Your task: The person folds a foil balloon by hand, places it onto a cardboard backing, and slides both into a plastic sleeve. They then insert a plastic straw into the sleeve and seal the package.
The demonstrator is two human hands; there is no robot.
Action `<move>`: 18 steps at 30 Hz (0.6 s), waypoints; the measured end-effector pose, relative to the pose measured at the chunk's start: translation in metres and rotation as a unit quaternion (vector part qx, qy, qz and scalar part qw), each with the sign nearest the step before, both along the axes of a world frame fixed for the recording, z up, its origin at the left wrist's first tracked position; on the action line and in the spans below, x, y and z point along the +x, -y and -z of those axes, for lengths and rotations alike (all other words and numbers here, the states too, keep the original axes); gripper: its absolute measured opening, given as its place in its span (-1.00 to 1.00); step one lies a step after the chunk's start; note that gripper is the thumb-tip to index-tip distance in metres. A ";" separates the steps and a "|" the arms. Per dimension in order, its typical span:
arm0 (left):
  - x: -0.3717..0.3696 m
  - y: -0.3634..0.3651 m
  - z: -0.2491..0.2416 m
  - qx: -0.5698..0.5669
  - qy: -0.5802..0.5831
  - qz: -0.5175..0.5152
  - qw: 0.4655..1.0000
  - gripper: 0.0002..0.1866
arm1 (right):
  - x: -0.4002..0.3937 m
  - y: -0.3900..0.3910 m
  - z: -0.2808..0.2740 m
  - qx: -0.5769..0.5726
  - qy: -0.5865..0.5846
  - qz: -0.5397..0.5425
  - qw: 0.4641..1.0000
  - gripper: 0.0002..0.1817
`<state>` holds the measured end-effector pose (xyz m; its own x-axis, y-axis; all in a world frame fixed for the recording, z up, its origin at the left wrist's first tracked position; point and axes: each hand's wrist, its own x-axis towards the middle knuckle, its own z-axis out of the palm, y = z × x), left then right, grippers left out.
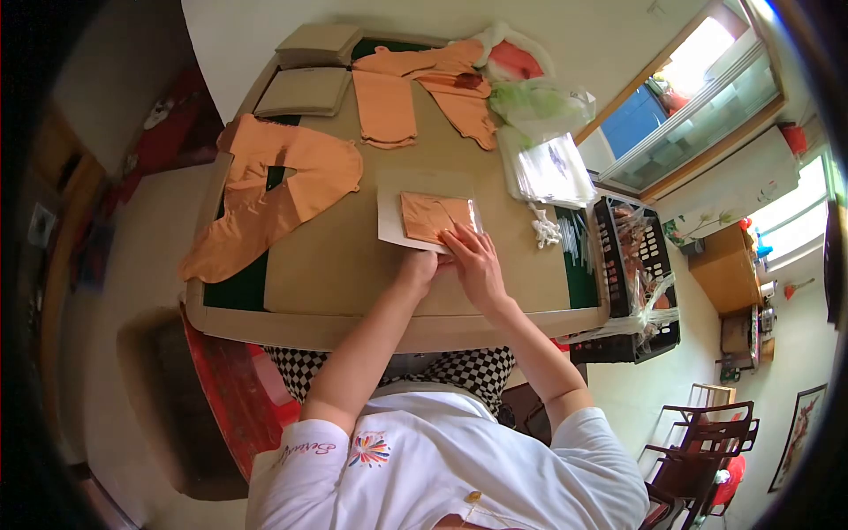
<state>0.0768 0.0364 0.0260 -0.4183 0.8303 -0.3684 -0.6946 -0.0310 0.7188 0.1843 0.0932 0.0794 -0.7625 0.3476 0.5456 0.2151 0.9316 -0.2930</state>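
A folded orange stocking in a clear plastic bag (435,217) lies on a white card (389,219) in the middle of the table (353,274). My right hand (475,261) presses flat on the bag's near right corner, fingers spread. My left hand (419,266) is curled at the near edge of the card and bag, pinching it beside the right hand. Whether it grips the bag or the card is hard to tell.
Loose orange stockings lie at the left (274,190) and the far side (424,88). Two cardboard stacks (305,91) sit at the far left. A pile of clear bags (552,168) lies on the right, by a black crate (632,283). Wooden chairs (707,442) stand lower right.
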 end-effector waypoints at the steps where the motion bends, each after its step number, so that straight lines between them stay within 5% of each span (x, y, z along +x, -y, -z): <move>1: -0.002 0.001 0.004 0.004 0.004 0.001 1.000 -0.70 | -0.002 0.001 -0.002 0.036 -0.018 0.013 0.999 -0.59; 8: 0.024 0.009 0.030 0.026 -0.028 -0.016 0.999 -0.74 | -0.006 -0.013 0.007 0.024 0.048 -0.034 0.998 -0.72; 15: 0.022 0.043 -0.001 -0.080 -0.065 0.034 0.994 -0.79 | -0.011 -0.013 0.024 0.033 0.049 -0.045 0.997 -0.72; 18: 0.029 0.085 -0.034 -0.131 -0.387 0.169 0.897 -0.81 | -0.001 -0.007 0.031 0.033 0.062 -0.042 0.997 -0.70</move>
<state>0.1057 -0.0484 0.0599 -0.3742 0.8849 -0.2775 0.0778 0.3282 0.9414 0.1828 0.1004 0.0484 -0.8511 0.2452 0.4642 0.1656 0.9645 -0.2059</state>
